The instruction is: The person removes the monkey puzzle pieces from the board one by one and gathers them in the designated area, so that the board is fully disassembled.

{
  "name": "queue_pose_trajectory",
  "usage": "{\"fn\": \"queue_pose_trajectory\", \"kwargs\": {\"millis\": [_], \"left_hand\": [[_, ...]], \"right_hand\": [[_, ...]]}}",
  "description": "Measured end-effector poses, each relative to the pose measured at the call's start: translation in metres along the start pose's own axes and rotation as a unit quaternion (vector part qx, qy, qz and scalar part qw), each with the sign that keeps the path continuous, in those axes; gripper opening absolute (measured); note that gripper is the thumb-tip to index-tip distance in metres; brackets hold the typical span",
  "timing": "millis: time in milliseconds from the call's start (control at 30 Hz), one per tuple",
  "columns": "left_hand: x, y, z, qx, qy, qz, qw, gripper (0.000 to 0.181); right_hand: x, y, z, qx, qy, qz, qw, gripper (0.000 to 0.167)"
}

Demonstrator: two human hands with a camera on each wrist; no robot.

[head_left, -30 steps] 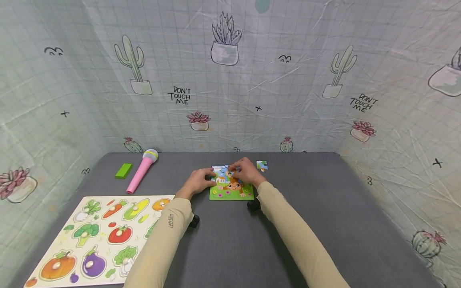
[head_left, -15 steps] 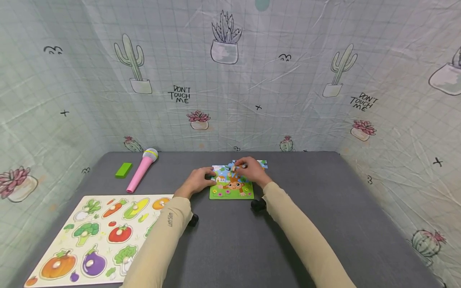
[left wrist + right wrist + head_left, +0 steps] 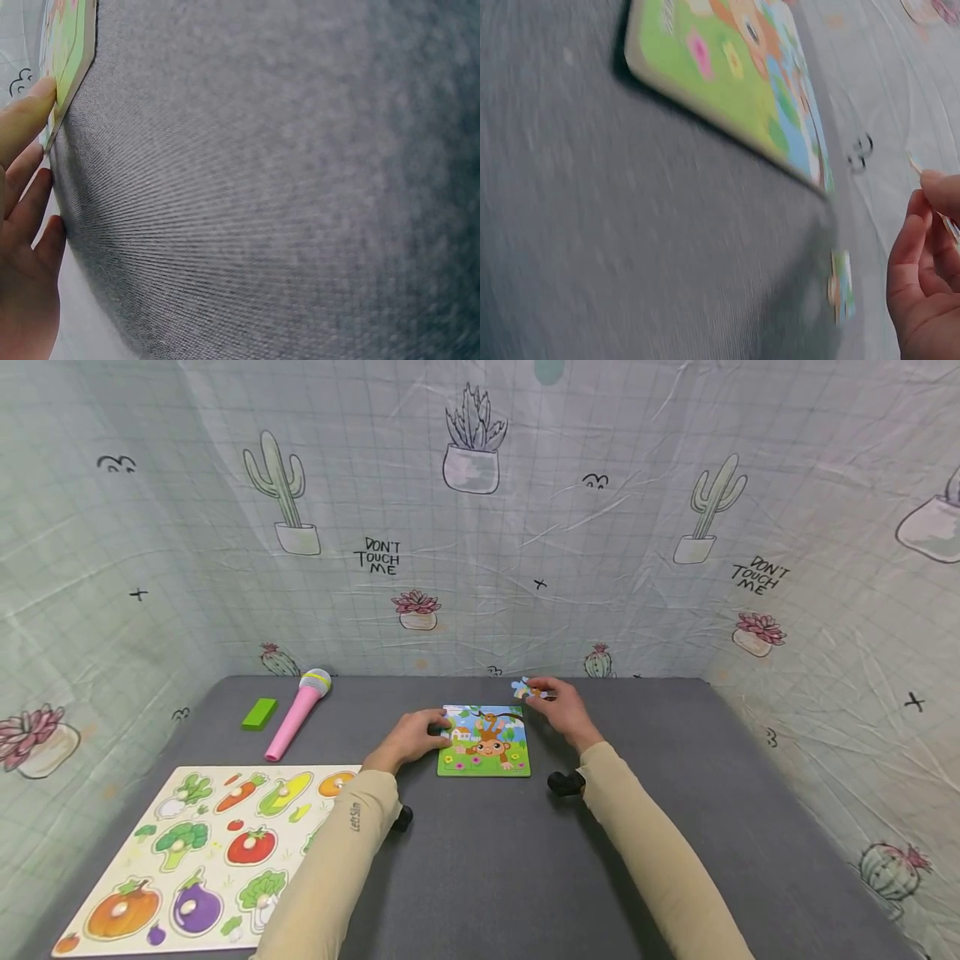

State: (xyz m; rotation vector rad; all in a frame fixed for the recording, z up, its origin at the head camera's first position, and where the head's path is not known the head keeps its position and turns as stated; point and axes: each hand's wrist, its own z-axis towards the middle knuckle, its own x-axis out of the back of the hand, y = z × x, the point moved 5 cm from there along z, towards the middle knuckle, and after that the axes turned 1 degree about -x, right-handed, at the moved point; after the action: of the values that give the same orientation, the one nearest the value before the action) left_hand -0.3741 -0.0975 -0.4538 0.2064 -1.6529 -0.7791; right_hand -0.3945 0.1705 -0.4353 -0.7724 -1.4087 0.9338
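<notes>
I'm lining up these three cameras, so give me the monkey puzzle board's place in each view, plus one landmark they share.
Head: the monkey puzzle board lies near the middle across, below mid-height, fully inside the picture.
Left wrist: only part shows, in the upper left corner, cut off by the top edge.
Right wrist: upper middle, also cut off by the top edge.
Shared landmark: the grey tabletop.

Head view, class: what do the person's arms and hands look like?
The left sleeve is long and beige, with dark lettering; the right sleeve matches but shows no lettering. The left wrist camera and right wrist camera are black. The left hand and right hand wear no gloves.
</notes>
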Motion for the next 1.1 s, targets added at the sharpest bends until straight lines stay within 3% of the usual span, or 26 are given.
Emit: {"fn": "queue_pose_trajectory", "kwargs": {"millis": [300,500,733,933,1100], "left_hand": [[0.0,0.0,0.0,0.001,0.001,-0.004,1.0,0.037],[0.0,0.001,-0.002,-0.003,0.004,0.003,1.0,0.036],[0.0,0.001,0.0,0.001,0.003,-0.001,1.0,0.036],[0.0,0.002,0.0,0.008,0.002,-0.005,0.9999,0.037],[0.001,0.003,-0.002,0.004,0.004,-0.005,1.0,0.036]], "right_hand": [[0.045,0.031,0.003,-0.066,0.065,0.019,0.9955,0.034],[0.068,0.055,0.002,-0.092,0.062,-0.017,0.9937,0.035],[0.076,0.064,0.0,-0.075,0.013,-0.066,0.9949,0.033],[0.074,0.06,0.004,-0.071,0.017,-0.082,0.994,0.032],[0.07,0.058,0.008,-0.029,0.034,-0.161,0.9859,0.028]]}}
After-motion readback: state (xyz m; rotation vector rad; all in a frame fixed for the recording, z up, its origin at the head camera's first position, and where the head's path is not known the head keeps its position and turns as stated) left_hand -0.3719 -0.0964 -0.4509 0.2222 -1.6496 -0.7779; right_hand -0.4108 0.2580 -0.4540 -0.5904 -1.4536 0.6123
